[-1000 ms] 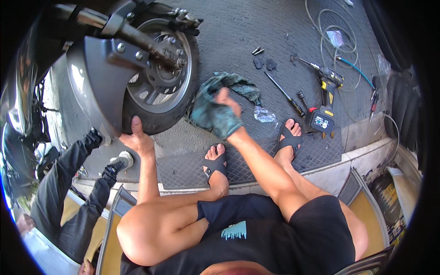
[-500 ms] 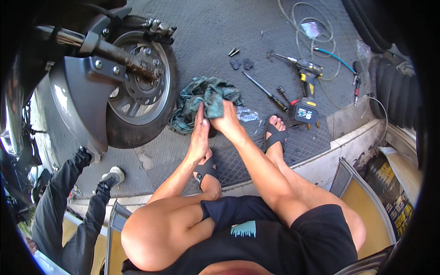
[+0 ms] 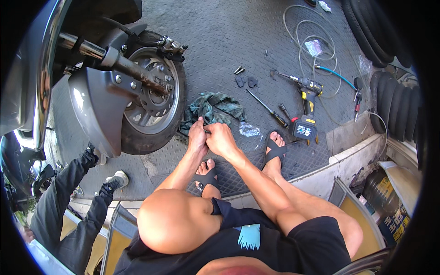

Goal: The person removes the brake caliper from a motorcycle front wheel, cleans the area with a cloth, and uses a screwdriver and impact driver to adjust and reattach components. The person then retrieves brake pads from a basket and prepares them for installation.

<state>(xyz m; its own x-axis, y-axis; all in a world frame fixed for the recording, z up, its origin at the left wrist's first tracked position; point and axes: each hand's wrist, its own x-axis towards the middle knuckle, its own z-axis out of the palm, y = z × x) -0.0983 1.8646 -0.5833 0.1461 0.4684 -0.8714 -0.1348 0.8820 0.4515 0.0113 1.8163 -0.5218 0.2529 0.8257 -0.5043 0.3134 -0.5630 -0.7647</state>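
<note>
My left hand [image 3: 197, 137] and my right hand [image 3: 221, 138] meet in front of my feet, fingers curled toward each other. A small dark piece shows between them, mostly hidden by the fingers; its kind cannot be made out. Just beyond my fingertips a crumpled, dirty green-blue rag [image 3: 215, 104] lies on the floor, close to the tyre of a scooter's front wheel [image 3: 153, 101]. To the right of my right hand is a crinkled clear plastic wrapper [image 3: 250, 129].
Right of the rag lie a long screwdriver [image 3: 267, 109], a socket [image 3: 284, 111] and a cordless impact driver [image 3: 308, 105]. Two dark pads [image 3: 246, 81] and small bolts [image 3: 239, 70] sit farther off. A coiled air hose [image 3: 300, 41] and stacked tyres [image 3: 396, 105] stand right. Another person's legs [image 3: 87, 215] are at left.
The rag has left my hands and now lies on the floor. My hands have drawn slightly nearer to me and closed around something small. The view has shifted a little.
</note>
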